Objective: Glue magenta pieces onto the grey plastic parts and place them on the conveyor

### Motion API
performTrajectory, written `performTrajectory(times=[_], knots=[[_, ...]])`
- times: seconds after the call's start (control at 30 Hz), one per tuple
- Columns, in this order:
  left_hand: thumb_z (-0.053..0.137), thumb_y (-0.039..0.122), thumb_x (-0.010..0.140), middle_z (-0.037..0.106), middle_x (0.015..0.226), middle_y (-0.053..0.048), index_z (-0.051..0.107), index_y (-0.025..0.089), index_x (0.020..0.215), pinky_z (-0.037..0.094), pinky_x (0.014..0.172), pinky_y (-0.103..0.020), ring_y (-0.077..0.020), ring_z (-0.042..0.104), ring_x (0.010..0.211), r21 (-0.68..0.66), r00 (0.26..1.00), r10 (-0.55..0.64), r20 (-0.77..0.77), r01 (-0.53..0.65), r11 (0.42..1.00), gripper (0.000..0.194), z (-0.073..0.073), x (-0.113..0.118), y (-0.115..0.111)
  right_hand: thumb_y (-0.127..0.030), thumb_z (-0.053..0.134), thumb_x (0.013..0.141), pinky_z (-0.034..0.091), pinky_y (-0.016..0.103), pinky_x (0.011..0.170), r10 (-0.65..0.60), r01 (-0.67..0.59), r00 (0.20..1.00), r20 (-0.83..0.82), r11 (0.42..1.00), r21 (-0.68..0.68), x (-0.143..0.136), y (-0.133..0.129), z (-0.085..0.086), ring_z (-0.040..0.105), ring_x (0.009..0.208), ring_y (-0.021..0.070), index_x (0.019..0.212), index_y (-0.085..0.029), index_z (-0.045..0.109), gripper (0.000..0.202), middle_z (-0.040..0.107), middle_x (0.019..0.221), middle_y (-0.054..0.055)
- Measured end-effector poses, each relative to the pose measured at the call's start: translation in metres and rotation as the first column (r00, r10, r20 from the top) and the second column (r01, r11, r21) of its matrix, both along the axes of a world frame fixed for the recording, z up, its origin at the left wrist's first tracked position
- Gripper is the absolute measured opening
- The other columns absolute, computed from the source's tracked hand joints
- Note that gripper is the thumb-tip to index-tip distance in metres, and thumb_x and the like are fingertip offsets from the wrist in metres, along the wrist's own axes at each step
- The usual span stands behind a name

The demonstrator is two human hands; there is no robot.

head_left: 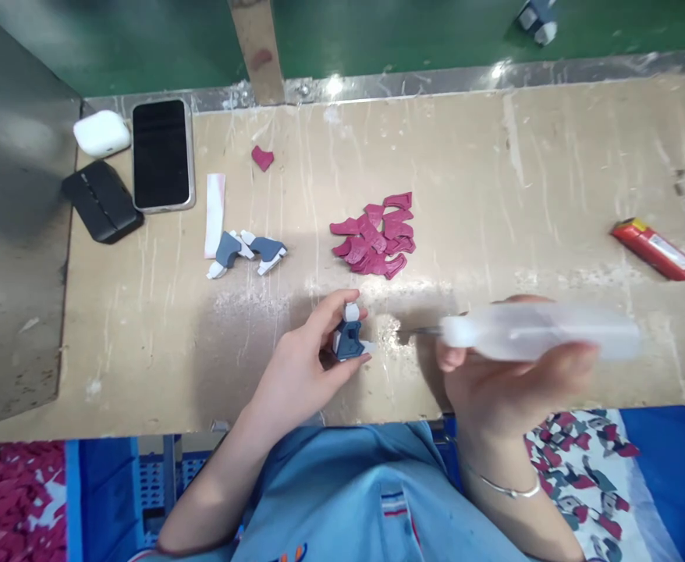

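Note:
Between the thumb and fingers of my left hand (301,363) is a small dark blue and white plastic part (350,340), held just above the table. My right hand (506,382) grips a translucent squeeze bottle (553,331) lying sideways, its thin nozzle needle (418,331) pointing left toward the part but apart from it. Beyond my hands lies a pile of maroon plastic pieces (371,238). To its left sit two blue and white parts (266,250), and a single maroon piece (262,158) lies farther back.
A phone (162,156), white earbud case (102,133), black box (102,201) and white strip (214,215) lie at the left. A red lighter (655,250) is at the right. Blue bins (102,499) stand below the table edge. Another part (537,19) lies on the green surface behind.

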State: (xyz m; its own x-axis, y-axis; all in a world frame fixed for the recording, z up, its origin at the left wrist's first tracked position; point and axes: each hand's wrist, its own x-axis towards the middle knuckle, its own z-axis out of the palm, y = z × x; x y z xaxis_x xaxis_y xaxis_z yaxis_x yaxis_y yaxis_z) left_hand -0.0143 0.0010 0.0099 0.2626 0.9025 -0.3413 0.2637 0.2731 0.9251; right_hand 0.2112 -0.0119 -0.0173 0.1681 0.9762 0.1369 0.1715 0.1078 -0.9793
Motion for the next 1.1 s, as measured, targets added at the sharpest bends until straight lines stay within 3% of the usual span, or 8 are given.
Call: performTrajectory(times=[0.07,0.1,0.17,0.23,0.37,0.47,0.73,1.1], knots=[[0.076,0.022,0.086,0.083,0.126,-0.001,0.06,0.03,0.143,0.061,0.088,-0.025,-0.014,0.078,0.087,-0.02,1.0,0.007,0.008,-0.007,1.0,0.06,0.0,0.0,0.0,-0.062,0.042,0.11,0.039,0.024,0.037,0.042,-0.159,0.763,-0.645,0.979,-0.125,0.029,0.017,-0.001,0.042,0.05,0.0127,0.111,-0.029,0.061,0.038,0.049,0.071,-0.004],[0.076,0.023,0.086,0.083,0.127,-0.002,0.06,0.03,0.142,0.061,0.089,-0.025,-0.0142,0.078,0.088,-0.028,1.0,0.008,0.011,-0.008,1.0,0.059,-0.001,0.0,-0.001,-0.049,0.059,0.107,0.042,0.022,0.038,-0.021,-0.329,0.31,-0.951,0.936,-0.128,0.045,0.025,-0.003,0.045,0.052,0.0112,0.111,-0.027,0.061,0.022,0.053,0.074,-0.004],[0.075,0.026,0.086,0.083,0.128,-0.002,0.06,0.029,0.142,0.062,0.089,-0.027,-0.015,0.078,0.09,-0.036,1.0,-0.001,0.001,0.001,0.999,0.058,-0.001,-0.001,-0.001,-0.016,0.063,0.101,0.045,0.02,0.038,-0.281,-0.561,-0.419,-0.864,0.828,0.003,0.071,0.038,-0.007,0.047,0.05,0.0106,0.105,-0.025,0.061,0.01,0.052,0.067,-0.005],[0.074,0.026,0.086,0.083,0.128,-0.003,0.061,0.029,0.142,0.062,0.089,-0.028,-0.016,0.078,0.09,-0.035,1.0,-0.015,-0.021,0.014,0.999,0.057,-0.002,-0.001,-0.001,-0.004,0.057,0.099,0.045,0.017,0.04,-0.299,-0.578,-0.565,-0.769,0.809,0.11,0.08,0.04,-0.009,0.048,0.049,0.0095,0.106,-0.024,0.06,0.021,0.052,0.065,-0.006],[0.074,0.026,0.085,0.083,0.13,-0.005,0.06,0.028,0.143,0.063,0.092,-0.031,-0.0183,0.08,0.094,-0.047,0.999,-0.021,-0.038,0.02,0.999,0.059,-0.002,-0.002,0.0,-0.037,0.056,0.109,0.044,0.016,0.04,0.173,-0.451,0.342,-0.924,0.892,0.0,0.048,0.025,0.0,0.051,0.054,0.0084,0.131,-0.028,0.06,0.024,0.065,0.083,-0.004],[0.074,0.027,0.085,0.082,0.133,-0.006,0.059,0.028,0.145,0.062,0.096,-0.033,-0.0202,0.081,0.103,-0.061,0.999,-0.025,-0.027,0.023,0.998,0.061,-0.002,-0.001,0.001,-0.043,0.047,0.111,0.054,0.028,0.054,0.329,-0.325,0.943,0.056,0.943,-0.071,0.014,0.034,0.015,0.063,0.069,0.0166,0.134,-0.03,0.065,0.032,0.073,0.098,0.004],[0.073,0.028,0.086,0.08,0.137,-0.009,0.058,0.028,0.145,0.061,0.107,-0.041,-0.0248,0.079,0.119,-0.033,1.0,-0.005,-0.018,0.004,0.999,0.061,-0.012,-0.003,-0.004,-0.003,0.057,0.096,0.055,0.04,0.079,0.111,-0.489,0.068,0.992,0.87,-0.063,-0.008,0.118,0.028,0.071,0.097,0.0288,0.135,-0.013,0.072,0.043,0.081,0.12,0.016],[0.075,0.032,0.085,0.082,0.127,-0.007,0.057,0.025,0.146,0.061,0.098,-0.036,-0.0251,0.08,0.113,-0.051,0.999,-0.031,-0.013,0.031,0.998,0.064,-0.003,0.001,-0.001,-0.018,0.065,0.105,0.063,0.033,0.082,0.127,-0.516,0.649,0.75,0.798,0.312,-0.005,0.056,0.048,0.076,0.09,0.0192,0.109,-0.02,0.073,0.009,0.081,0.097,0.006]])
